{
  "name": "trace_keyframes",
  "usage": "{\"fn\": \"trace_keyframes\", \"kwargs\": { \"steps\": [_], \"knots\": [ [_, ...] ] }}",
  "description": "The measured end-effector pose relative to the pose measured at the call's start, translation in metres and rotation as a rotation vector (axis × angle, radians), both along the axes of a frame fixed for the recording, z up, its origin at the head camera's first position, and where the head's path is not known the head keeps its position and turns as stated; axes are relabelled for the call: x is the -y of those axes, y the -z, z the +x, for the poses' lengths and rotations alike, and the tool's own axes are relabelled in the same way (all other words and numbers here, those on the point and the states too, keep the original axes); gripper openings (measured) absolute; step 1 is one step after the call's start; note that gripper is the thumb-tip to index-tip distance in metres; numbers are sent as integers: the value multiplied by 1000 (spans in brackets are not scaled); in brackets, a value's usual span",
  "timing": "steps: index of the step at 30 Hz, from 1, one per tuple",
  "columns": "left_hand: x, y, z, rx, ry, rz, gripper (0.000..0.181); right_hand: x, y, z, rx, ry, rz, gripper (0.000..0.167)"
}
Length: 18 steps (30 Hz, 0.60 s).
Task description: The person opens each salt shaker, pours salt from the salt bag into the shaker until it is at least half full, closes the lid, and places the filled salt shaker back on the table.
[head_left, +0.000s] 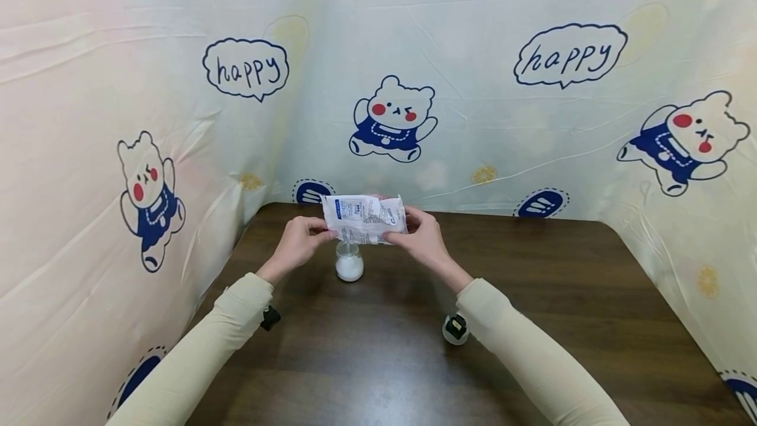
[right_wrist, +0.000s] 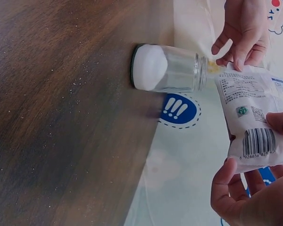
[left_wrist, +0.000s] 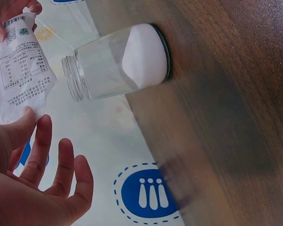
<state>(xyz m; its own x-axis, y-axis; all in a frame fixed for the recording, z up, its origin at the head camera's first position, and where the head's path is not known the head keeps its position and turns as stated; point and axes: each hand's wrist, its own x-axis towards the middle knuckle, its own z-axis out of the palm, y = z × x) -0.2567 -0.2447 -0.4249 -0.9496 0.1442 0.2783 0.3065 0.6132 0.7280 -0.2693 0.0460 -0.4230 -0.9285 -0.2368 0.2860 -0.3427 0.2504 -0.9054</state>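
A white printed plastic packet (head_left: pixel 363 219) is held sideways above a small glass jar (head_left: pixel 349 263). My left hand (head_left: pixel 300 242) pinches one lower corner of it between thumb and index finger, the other fingers spread loosely in the left wrist view. At the opposite end my right hand (head_left: pixel 422 238) grips the packet, near the barcode in the right wrist view. The jar stands upright and uncapped, with white grainy stuff (right_wrist: pixel 149 67) in its bottom part. The packet's corner is close to the jar mouth (left_wrist: pixel 71 78); whether anything is flowing cannot be told.
A small round object (head_left: pixel 455 339), perhaps a lid, lies on the dark wooden table (head_left: pixel 367 360), partly hidden by the right wrist camera. White specks dot the tabletop in the right wrist view. A printed cloth curtain (head_left: pixel 461 117) surrounds the table's back and sides.
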Motion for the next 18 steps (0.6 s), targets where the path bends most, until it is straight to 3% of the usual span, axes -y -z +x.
{"fn": "trace_keyframes", "kwargs": {
  "steps": [18],
  "knots": [
    [-1,0,-3,-20,4,-15,7,-2,1,0,-2,-6,-17,50]
  ]
}}
